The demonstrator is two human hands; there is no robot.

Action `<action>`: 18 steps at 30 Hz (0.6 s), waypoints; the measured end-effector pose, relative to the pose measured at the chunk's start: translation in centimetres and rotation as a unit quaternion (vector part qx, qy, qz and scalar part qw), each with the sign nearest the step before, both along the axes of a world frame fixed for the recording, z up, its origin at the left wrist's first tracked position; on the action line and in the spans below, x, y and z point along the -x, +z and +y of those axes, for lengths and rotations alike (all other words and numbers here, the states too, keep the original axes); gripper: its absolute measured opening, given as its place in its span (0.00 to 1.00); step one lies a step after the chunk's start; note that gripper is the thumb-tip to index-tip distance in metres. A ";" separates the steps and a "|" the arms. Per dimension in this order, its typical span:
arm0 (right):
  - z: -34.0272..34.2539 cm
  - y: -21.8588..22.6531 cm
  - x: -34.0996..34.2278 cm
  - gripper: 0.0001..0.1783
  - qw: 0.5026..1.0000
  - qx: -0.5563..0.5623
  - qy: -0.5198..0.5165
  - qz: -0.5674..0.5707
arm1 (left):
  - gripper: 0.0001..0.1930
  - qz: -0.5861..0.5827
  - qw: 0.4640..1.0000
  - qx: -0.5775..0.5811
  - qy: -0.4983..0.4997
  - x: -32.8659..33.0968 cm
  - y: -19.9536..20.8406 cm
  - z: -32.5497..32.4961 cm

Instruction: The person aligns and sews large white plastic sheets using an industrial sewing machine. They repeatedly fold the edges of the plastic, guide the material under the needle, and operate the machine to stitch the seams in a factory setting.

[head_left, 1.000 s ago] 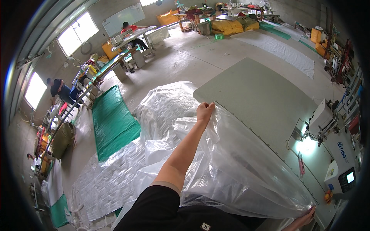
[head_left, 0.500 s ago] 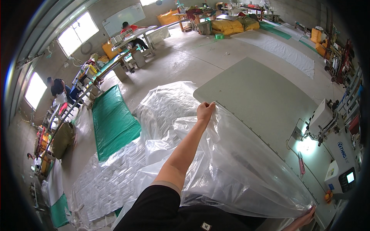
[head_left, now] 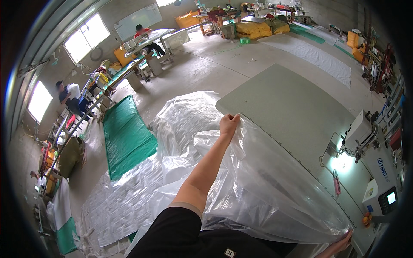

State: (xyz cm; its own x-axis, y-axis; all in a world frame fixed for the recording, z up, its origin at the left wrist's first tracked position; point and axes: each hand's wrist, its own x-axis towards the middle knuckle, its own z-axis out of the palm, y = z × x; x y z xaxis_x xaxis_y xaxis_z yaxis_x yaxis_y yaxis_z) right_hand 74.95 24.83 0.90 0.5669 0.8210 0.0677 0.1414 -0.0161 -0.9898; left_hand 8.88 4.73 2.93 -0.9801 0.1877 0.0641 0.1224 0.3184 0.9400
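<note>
Your left hand, fingers pinching clear plastic sheet at counter's far-left corner; right hand grips near edge, fingers' state unclear. Sheet light, limp, slippery; hold edges.

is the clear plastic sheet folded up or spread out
Spread out. The plastic sheet is stretched over the table between the left hand and right hand, its rest rumpled on the floor.

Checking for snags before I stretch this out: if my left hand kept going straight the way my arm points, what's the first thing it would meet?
Likely the bare grey table top, right beyond the left hand pinching the clear plastic sheet. Depth is uncertain.
</note>
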 end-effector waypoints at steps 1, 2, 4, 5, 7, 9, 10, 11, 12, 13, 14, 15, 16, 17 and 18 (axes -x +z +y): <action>-0.2 0.4 0.4 0.32 1.000 0.003 -0.001 -0.005 | 0.20 0.000 1.000 0.000 0.001 0.0 0.0 -0.1; -0.3 0.6 0.6 0.32 1.000 0.005 -0.001 -0.010 | 0.20 0.000 1.000 0.000 0.002 0.0 0.0 -0.1; -0.3 0.4 0.4 0.32 1.000 0.005 -0.001 -0.008 | 0.20 0.002 1.000 0.000 0.002 0.0 0.0 -0.1; -0.2 0.2 0.2 0.32 1.000 0.004 -0.002 -0.008 | 0.20 0.001 1.000 -0.001 0.001 0.0 0.0 -0.1; -0.3 0.2 0.1 0.32 1.000 -0.001 -0.008 -0.013 | 0.20 0.001 1.000 -0.005 -0.002 0.0 -0.1 0.1; -0.7 0.4 0.0 0.31 1.000 -0.003 0.005 -0.011 | 0.20 0.022 1.000 0.010 0.003 0.1 0.0 0.5; -1.5 1.3 0.7 0.31 1.000 -0.003 0.019 -0.009 | 0.20 0.028 0.999 0.017 0.002 0.1 -0.4 0.8; -1.7 2.3 1.0 0.30 0.999 -0.004 0.036 -0.008 | 0.20 0.021 1.000 0.005 -0.002 0.4 -0.8 0.5; -1.3 2.0 1.1 0.30 0.999 -0.015 0.028 0.021 | 0.20 0.012 1.000 -0.008 -0.007 1.0 -1.2 0.0; -0.7 1.1 0.7 0.29 0.998 -0.030 0.010 0.045 | 0.19 -0.006 0.999 -0.024 -0.027 0.6 -0.7 0.3; -0.2 0.5 1.1 0.29 0.996 -0.042 0.005 0.075 | 0.19 -0.013 0.999 -0.043 -0.030 1.1 -0.6 -0.7; 0.1 0.2 1.0 0.29 0.996 -0.042 0.018 0.083 | 0.18 -0.039 0.994 -0.083 -0.051 1.2 -0.7 -1.6; -0.5 0.4 0.8 0.29 0.995 -0.045 0.015 0.090 | 0.19 -0.078 0.989 -0.096 -0.085 0.7 -0.1 -1.2; -0.7 0.6 1.0 0.28 0.993 -0.046 0.025 0.101 | 0.19 -0.130 0.974 -0.142 -0.116 0.9 0.4 -2.0; -1.3 1.1 1.2 0.29 0.994 -0.037 0.030 0.097 | 0.20 -0.181 0.955 -0.187 -0.144 1.0 0.8 -2.7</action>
